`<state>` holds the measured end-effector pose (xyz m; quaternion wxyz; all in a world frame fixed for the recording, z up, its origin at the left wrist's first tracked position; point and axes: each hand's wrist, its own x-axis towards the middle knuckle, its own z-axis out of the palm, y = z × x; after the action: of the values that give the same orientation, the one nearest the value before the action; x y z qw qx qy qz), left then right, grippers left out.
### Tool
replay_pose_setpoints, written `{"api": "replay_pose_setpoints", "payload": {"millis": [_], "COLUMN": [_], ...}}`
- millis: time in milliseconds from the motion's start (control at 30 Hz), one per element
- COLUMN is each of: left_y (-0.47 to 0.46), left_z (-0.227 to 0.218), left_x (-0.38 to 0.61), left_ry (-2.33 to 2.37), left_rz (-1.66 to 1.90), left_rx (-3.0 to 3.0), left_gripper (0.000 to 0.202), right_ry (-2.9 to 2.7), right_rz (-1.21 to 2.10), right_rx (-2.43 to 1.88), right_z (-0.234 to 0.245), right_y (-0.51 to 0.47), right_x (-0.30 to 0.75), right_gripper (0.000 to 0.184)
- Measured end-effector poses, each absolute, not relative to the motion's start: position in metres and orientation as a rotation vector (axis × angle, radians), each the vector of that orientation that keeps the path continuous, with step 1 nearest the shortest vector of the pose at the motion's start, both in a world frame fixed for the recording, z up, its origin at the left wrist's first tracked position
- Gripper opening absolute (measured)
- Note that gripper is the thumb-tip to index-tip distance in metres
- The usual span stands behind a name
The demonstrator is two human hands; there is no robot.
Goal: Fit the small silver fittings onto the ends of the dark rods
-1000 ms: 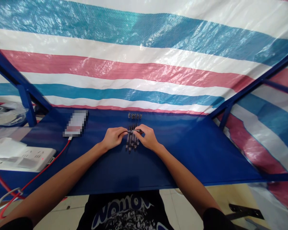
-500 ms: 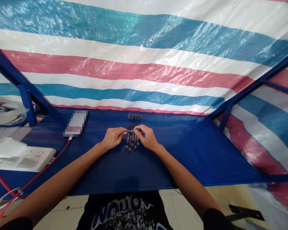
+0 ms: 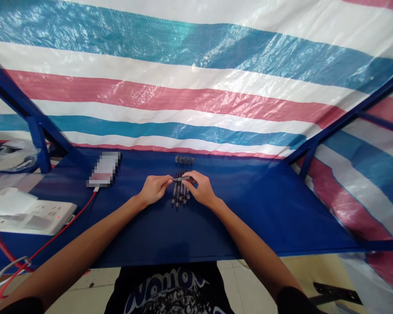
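Between my two hands a slim dark pen with a grey middle (image 3: 181,179) is held roughly level. My left hand (image 3: 154,188) pinches its left end with thumb and fingertips. The fingers of my right hand (image 3: 199,186) are closed on the pen's right part and hide its far end. Below and behind my fingers, several dark pens with clear sections (image 3: 180,198) lie side by side on the blue table, pointing toward me. Several small metallic cylinders (image 3: 184,160) stand in a row beyond them; their exact kind is too small to tell.
A pixelated phone (image 3: 105,169) on a red charging cable (image 3: 81,211) lies to the left. Near it sit a white power strip (image 3: 59,213) and plastic bags (image 3: 15,157). Striped sheeting (image 3: 196,100) and blue frame bars (image 3: 334,122) bound the blue table (image 3: 249,209).
The fingers of my right hand have shifted slightly, so more of the pen's grey middle shows. The pens and cylinders on the table stay where they were.
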<state>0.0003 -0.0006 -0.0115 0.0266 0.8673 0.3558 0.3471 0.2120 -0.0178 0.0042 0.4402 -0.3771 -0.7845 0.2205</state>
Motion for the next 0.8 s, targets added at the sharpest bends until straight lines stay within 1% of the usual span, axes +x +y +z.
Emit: {"api": "replay_pose_setpoints", "payload": {"millis": [233,367,533,633,800], "left_y": [-0.0021,-0.0019,-0.0023,-0.0025,-0.0029], "left_z": [-0.0094,-0.0096,-0.008,-0.0076,-0.0084], "left_x": [0.0024,0.003,0.0031,0.0034,0.0045], "left_ry": [1.137,1.122,1.137,1.113,1.069], "left_rz": [1.036,1.047,1.052,1.069,1.075], "left_rx": [2.635,2.658,2.677,2.697,2.746], "left_gripper": [0.037,0.036,0.039,0.035,0.032], "right_ry": [-1.947,-1.943,-1.949,-1.924,-1.937], "right_rz": [0.439,0.432,0.428,0.461,0.488], "right_rx": [-0.957,-0.96,-0.965,-0.983,-1.094], "right_z": [0.0063,0.007,0.0079,0.009,0.0085], "right_y": [-0.0186,-0.0187,-0.0191,-0.0194,-0.0192], "right_x": [0.2113,0.2111,0.2108,0.2107,0.2103], "right_gripper": [0.025,0.027,0.031,0.031,0.046]}}
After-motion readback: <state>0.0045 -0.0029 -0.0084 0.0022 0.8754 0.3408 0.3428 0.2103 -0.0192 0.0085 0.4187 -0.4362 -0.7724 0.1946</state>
